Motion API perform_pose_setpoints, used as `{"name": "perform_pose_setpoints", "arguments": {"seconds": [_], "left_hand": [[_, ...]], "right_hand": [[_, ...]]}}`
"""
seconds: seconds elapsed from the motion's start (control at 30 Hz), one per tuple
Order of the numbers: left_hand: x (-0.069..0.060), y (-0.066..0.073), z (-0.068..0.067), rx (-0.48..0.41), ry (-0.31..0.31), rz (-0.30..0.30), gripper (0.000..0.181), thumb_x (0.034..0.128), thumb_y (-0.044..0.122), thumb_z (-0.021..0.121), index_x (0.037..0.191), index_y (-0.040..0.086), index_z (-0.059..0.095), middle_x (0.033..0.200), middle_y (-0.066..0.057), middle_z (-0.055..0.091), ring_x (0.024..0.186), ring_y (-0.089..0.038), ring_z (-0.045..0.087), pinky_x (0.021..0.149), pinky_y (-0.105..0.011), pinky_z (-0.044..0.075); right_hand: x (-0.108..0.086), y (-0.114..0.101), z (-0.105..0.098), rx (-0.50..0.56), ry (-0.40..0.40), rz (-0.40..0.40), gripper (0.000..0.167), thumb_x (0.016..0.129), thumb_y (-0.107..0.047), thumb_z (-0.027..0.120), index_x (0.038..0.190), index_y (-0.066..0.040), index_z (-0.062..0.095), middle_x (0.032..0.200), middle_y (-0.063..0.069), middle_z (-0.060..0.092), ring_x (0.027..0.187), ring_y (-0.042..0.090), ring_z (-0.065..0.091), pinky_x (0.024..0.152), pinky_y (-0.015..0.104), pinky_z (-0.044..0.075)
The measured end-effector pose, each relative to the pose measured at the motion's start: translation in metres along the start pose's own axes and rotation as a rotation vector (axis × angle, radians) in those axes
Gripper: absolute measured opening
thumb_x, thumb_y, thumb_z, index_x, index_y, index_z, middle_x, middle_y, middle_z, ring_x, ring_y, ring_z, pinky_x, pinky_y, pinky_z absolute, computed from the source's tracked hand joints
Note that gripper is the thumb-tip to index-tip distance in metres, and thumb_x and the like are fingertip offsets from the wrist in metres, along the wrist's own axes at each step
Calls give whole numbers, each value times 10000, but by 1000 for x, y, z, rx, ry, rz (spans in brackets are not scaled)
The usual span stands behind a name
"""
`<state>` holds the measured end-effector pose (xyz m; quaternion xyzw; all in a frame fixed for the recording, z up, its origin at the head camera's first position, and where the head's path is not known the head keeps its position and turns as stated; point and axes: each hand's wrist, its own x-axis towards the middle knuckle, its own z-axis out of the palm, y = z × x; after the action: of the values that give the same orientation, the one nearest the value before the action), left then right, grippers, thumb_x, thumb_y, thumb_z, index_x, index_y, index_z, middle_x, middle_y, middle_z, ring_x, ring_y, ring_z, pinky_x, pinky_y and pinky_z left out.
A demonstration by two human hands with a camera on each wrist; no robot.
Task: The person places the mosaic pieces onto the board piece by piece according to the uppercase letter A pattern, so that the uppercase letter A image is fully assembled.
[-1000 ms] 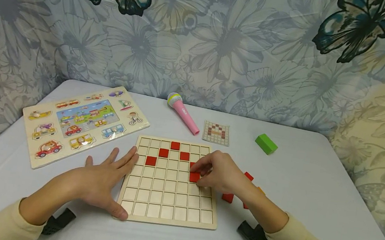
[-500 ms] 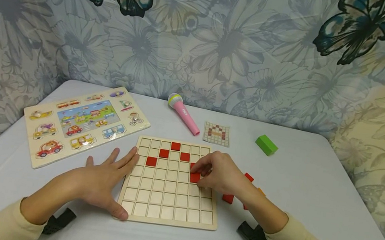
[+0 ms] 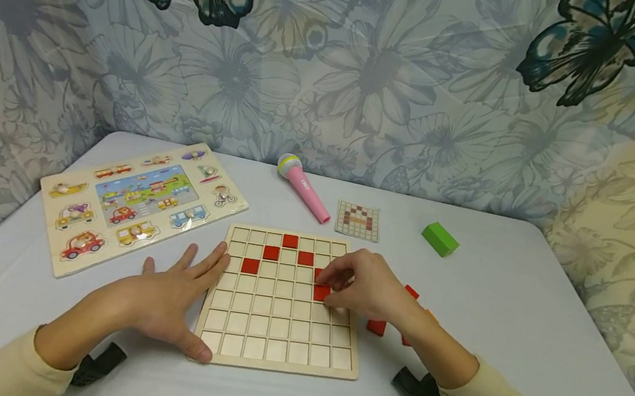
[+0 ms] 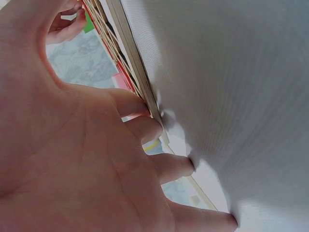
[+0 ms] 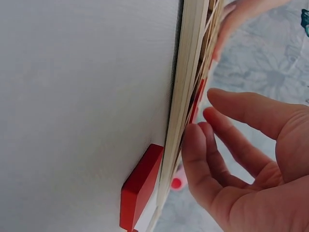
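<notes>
A square wooden grid board (image 3: 265, 366) lies on the table with several red tiles in its upper cells. My left hand (image 3: 175, 296) spreads its fingers along the board's left edge, the thumb on the lower left corner; in the left wrist view, fingertips of that hand (image 4: 87, 159) meet the edge and the cloth. Over the right side, my right hand (image 3: 363, 284) has thumb and forefinger about a red tile (image 3: 321, 293) lying in a cell. Another red tile is partly hidden by the forefinger. The right wrist view shows the curled right hand (image 5: 241, 154) beside the board.
Loose red tiles (image 3: 376, 327) and an orange piece lie partly under the right forearm. Behind the board are a pink toy microphone (image 3: 308, 194), a small pattern card (image 3: 358, 221) and a green block (image 3: 440, 239). A vehicle puzzle board (image 3: 142, 202) lies at the left.
</notes>
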<state>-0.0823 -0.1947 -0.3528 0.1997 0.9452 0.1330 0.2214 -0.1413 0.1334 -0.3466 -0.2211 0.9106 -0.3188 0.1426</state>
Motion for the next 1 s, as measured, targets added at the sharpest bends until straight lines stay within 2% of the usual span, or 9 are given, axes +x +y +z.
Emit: {"name": "perform_pose_setpoints", "arguments": {"seconds": [0.3, 0.63, 1.0], "left_hand": [[0, 0, 0, 10, -6, -8, 1479, 616, 786, 838, 1688, 104, 81, 1770, -90, -68, 1569, -567, 4, 937, -967, 73], [1, 1, 1, 19, -8, -16, 1482, 608, 803, 828, 1687, 105, 90, 1770, -102, -48, 1567, -573, 18, 923, -971, 95], [1, 0, 1, 14, -8, -7, 1475, 616, 796, 829, 1687, 102, 89, 1769, -109, -55, 1563, -582, 11, 918, -974, 83]], "right_hand": [[-9, 1, -3, 25, 28, 31, 149, 797, -57, 805, 911, -151, 805, 817, -63, 720, 797, 118, 656, 755, 286, 555], [-22, 7, -9, 40, 40, 29, 166, 800, -42, 830, 938, -128, 798, 851, -39, 730, 807, 143, 650, 743, 272, 556], [-37, 14, -15, 0, 65, 89, 185, 778, -52, 828, 935, -142, 794, 810, -45, 694, 782, 141, 647, 740, 265, 539]]}}
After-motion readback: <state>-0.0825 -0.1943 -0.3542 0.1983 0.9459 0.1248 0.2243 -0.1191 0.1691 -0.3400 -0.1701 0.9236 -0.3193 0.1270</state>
